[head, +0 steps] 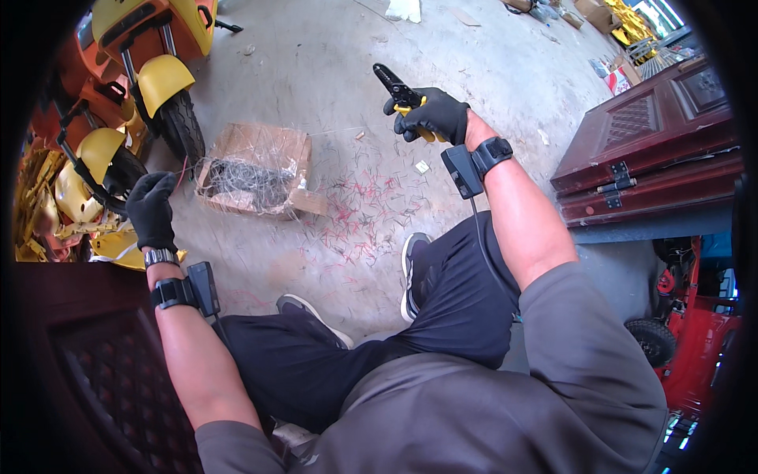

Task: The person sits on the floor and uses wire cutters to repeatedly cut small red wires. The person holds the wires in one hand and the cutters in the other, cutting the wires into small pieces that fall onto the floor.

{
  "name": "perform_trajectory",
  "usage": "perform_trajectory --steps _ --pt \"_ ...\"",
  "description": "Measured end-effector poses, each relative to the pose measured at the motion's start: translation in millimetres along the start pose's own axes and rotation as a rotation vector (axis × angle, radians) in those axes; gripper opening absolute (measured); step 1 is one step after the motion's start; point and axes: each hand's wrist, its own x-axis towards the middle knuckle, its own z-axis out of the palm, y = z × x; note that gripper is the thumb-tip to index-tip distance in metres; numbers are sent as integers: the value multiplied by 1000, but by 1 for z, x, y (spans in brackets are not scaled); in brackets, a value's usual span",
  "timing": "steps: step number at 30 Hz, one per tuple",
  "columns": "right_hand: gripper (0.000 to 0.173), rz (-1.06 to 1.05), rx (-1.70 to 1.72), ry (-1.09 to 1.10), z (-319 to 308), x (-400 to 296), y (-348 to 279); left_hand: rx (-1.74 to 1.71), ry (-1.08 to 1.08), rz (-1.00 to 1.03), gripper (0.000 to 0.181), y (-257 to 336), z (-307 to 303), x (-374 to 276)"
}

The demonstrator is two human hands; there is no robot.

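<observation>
In my gloved right hand (438, 115) is a pair of wire strippers (402, 95) with black jaws and yellow handles. The jaws point up and to the left, away from me, with no wire seen between them. My gloved left hand (151, 207) is raised at the left, fingertips pinched around a thin red wire (181, 173). Part of that wire is hidden by the glove. On the floor between the hands sits an opened cardboard box (263, 142) heaped with a tangle of fine clear and dark strands (251, 181).
Red and black wire scraps (367, 207) litter the concrete floor (331, 71). Yellow and orange scooters (166, 89) stand at the left, near yellow plastic parts (77, 195). Dark red panelled doors (645, 130) lie at the right. A red vehicle (702, 338) is behind them.
</observation>
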Motion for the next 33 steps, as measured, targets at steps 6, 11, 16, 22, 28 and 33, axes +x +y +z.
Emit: perform_trajectory --steps 6,11,16,22,28,33 --pt "31 170 -79 123 -4 -4 14 293 170 236 10 -33 -32 9" --pt "18 187 106 219 -31 -4 47 184 28 151 13 -48 -40 4" --pt "18 148 -317 178 -5 6 22 223 -335 120 12 23 24 -11" --pt "23 -189 -32 59 71 6 -38 42 -557 113 10 70 76 -32" --pt "26 -181 77 -172 130 -7 -73 -70 -642 106 13 102 89 -50" --pt "29 -189 120 -190 138 -15 -75 -90 -639 204 13 115 96 -60"
